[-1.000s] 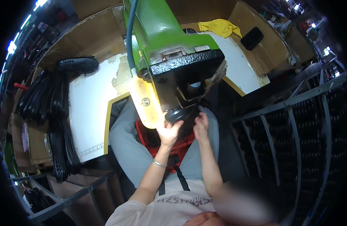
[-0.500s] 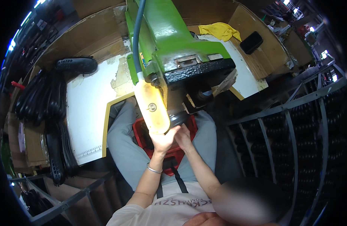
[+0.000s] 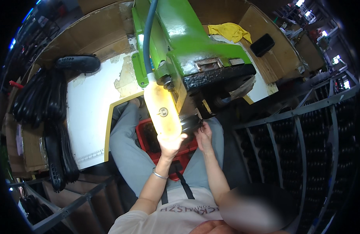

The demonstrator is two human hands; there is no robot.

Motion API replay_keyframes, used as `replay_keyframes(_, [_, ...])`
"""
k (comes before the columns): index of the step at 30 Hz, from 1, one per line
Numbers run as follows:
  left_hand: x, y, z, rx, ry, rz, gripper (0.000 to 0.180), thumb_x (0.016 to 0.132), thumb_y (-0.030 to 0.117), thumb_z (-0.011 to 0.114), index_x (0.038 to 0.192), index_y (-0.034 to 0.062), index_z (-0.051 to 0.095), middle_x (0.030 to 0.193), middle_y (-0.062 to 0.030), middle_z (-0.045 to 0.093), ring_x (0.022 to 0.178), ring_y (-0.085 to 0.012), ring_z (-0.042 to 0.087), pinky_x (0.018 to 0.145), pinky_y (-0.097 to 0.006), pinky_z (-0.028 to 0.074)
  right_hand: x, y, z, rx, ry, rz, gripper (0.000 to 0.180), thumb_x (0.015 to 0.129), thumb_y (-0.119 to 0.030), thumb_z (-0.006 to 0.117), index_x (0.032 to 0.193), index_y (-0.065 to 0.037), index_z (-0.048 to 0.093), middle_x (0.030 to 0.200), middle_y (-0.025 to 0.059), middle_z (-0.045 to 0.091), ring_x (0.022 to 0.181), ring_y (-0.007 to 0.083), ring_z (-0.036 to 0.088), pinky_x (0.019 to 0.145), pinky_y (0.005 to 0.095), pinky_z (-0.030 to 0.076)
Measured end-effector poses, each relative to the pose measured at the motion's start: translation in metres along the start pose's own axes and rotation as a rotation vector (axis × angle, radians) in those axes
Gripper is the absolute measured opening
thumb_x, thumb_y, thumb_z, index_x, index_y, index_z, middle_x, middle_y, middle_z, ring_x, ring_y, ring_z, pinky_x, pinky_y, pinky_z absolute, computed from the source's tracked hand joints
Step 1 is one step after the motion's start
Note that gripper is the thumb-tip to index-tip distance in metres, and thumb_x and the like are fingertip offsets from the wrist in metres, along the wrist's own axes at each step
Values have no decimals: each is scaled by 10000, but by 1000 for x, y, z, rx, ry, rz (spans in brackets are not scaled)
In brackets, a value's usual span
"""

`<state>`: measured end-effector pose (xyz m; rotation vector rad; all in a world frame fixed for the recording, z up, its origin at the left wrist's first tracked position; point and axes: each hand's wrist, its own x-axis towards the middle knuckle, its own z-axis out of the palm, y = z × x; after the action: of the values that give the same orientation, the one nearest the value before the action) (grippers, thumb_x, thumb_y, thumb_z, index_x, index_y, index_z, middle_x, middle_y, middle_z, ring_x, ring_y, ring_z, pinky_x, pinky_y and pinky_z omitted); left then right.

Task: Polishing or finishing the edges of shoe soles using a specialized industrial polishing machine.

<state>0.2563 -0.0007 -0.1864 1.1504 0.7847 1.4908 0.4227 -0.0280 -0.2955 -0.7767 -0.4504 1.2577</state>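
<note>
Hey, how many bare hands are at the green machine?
2: the left hand at the lower end of the yellow part, and the right hand by the dark rounded piece. Some fingers are hidden.

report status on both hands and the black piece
Left hand at black piece, grip unclear. Right hand at its right end. Yellow housing on green machine partly blocks view.

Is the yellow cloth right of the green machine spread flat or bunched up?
Bunched up: the yellow cloth shows creases and uneven, rumpled edges.
</note>
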Motion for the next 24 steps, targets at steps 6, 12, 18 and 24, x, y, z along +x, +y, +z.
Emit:
replay_keyframes(6, [7, -5, 5, 101, -22, 15, 496, 680, -56, 818, 1085, -38, 531, 1017, -117, 610, 944, -182, 618, 851, -306, 520, -16, 43, 41, 205, 29, 268, 433, 906, -145, 618, 1291, -108, 423, 1338, 72, 466, 1287, 237, 430, 1054, 504, 384])
replay_keyframes(12, [3, 8, -5, 136, -19, -3, 478, 697, -52, 805, 1091, -29, 536, 1028, -102, 601, 963, -192, 617, 889, -322, 523, -24, 35, 17, 31, 16, 93, 436, 888, -134, 650, 1273, -107, 446, 1188, 36, 550, 1118, 176, 537, 919, 371, 477])
replay_keyframes(18, [5, 3, -15, 144, -78, 35, 456, 727, -13, 799, 1095, -14, 530, 1025, -85, 611, 961, -174, 616, 883, -299, 521, -7, -45, 12, -406, 238, -307, 471, 808, -43, 732, 1223, -3, 513, 1172, 93, 569, 1077, 171, 547, 949, 316, 439])
replay_keyframes(24, [5, 12, -18, 28, 26, 16, 555, 682, 110, 860, 1133, -58, 584, 1004, -96, 675, 904, -165, 648, 826, -297, 517, 2, -135, 46, -856, 213, -643, 467, 737, -42, 801, 1155, 0, 597, 1004, 36, 559, 941, 160, 563, 875, 277, 457])
